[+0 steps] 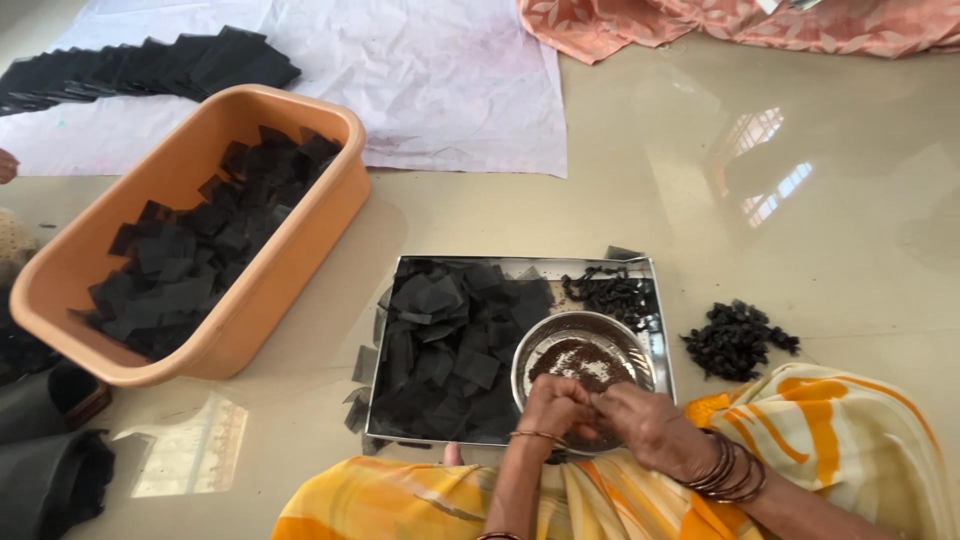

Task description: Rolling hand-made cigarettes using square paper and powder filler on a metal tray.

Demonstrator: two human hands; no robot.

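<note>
We note floor (800, 200): smooth, glossy, stone-like, mirrors window light. Tray (655, 300): bright polished metal, reflective rim. Bowl (560, 330): same shiny metal, holds coarse brown granular matter. Black squares (450, 340) in tray: thin, matt, paper-like, some creased. Tub (250, 290): orange plastic, smooth, low sheen. White sheet (450, 80): matt paper, wrinkled. We record rolled black pieces (735, 340): matt, crinkled. Garment (850, 430): soft woven cloth, yellow-white. Bangles (725, 468): dull metal.
</note>
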